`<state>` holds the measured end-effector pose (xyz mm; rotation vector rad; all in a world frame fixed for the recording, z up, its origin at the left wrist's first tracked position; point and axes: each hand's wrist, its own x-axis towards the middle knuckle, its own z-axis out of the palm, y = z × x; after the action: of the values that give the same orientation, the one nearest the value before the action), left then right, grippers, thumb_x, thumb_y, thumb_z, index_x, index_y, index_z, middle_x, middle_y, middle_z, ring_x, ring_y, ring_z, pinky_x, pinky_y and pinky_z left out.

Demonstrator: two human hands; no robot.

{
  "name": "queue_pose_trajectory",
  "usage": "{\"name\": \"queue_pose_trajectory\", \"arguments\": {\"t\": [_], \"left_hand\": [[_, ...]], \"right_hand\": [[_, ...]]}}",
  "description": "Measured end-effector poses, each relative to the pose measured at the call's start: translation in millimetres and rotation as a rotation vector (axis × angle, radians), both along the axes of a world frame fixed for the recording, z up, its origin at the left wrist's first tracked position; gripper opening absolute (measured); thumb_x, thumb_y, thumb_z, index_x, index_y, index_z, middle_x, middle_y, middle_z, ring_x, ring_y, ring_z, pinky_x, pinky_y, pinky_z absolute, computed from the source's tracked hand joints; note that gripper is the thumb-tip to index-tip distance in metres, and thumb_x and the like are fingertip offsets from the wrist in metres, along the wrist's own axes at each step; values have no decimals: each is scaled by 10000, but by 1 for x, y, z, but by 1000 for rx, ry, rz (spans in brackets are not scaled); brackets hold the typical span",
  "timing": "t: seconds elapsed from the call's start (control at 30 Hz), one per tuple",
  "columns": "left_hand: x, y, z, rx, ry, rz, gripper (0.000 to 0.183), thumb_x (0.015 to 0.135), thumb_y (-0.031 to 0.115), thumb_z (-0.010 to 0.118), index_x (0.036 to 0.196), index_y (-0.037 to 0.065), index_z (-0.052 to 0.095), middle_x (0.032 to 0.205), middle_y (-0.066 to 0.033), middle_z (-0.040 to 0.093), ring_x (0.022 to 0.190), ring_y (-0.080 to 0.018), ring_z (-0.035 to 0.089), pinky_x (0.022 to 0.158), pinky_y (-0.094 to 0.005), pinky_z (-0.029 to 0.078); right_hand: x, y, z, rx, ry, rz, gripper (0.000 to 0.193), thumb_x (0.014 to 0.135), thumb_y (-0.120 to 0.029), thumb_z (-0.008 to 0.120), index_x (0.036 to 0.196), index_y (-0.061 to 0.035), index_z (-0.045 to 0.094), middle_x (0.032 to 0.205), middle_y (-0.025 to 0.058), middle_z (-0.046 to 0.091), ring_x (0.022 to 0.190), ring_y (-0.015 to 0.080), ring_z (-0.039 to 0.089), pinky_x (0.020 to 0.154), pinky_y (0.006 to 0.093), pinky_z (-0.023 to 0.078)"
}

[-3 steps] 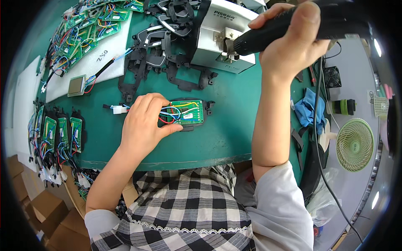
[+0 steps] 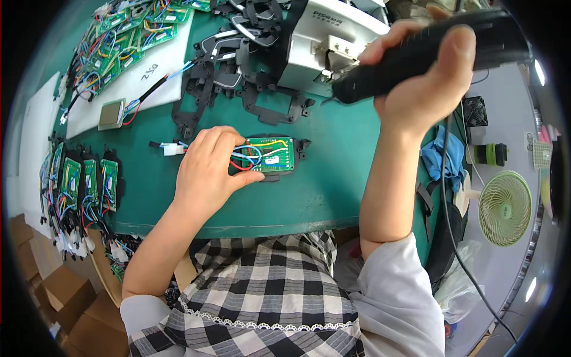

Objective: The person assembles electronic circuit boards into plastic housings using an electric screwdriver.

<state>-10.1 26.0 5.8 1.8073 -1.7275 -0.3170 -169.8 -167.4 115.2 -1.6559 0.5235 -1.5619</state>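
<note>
My left hand [image 2: 209, 166] rests on the green table [image 2: 333, 178] and pins down a small green circuit board [image 2: 272, 153] set in a black frame, with coloured wires under my fingertips. A white connector [image 2: 173, 149] trails to the left of it. My right hand [image 2: 423, 77] is raised above the table and grips a black electric screwdriver [image 2: 428, 50], tip pointing left toward a white metal machine [image 2: 324, 44]. The driver's cable [image 2: 447, 196] hangs down on the right.
Black plastic frames [image 2: 229, 71] lie scattered at the back. A white foam sheet [image 2: 134, 80] holds several wired boards, and finished boards [image 2: 83, 181] line the left edge. A small green fan [image 2: 504, 208], blue cloth [image 2: 443, 156] and cardboard boxes [image 2: 53, 285] stand around.
</note>
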Motion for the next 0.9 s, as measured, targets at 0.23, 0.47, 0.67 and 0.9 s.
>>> {"name": "queue_pose_trajectory", "arguments": {"t": [0.23,0.47,0.67,0.9], "left_hand": [[0,-1,-2,-38,-36,-8,533,603,277,881,996,23,626,1082,-97,626,999,-305,594,854,-411,496],[1,1,-4,-54,-42,-15,535,602,279,880,999,22,630,1082,-90,629,1001,-302,597,853,-404,497],[6,5,-6,-95,14,-48,484,613,227,874,996,30,652,1084,-86,656,1007,-301,610,863,-400,502],[7,4,-4,-82,24,-96,408,624,187,864,955,30,686,1051,-82,670,995,-291,622,857,-396,510]], "right_hand": [[-15,59,-37,168,94,239,751,884,-623,554,1249,16,406,716,150,569,475,241,570,445,352,499],[-11,74,-43,191,118,225,794,869,-634,594,1230,47,400,707,152,576,486,223,582,452,325,508],[-10,82,-44,156,108,279,856,838,-684,610,1209,56,394,700,143,602,488,201,589,466,312,519],[-15,51,-29,88,133,150,809,891,-703,477,1233,25,397,687,153,588,474,224,572,433,323,482]]}}
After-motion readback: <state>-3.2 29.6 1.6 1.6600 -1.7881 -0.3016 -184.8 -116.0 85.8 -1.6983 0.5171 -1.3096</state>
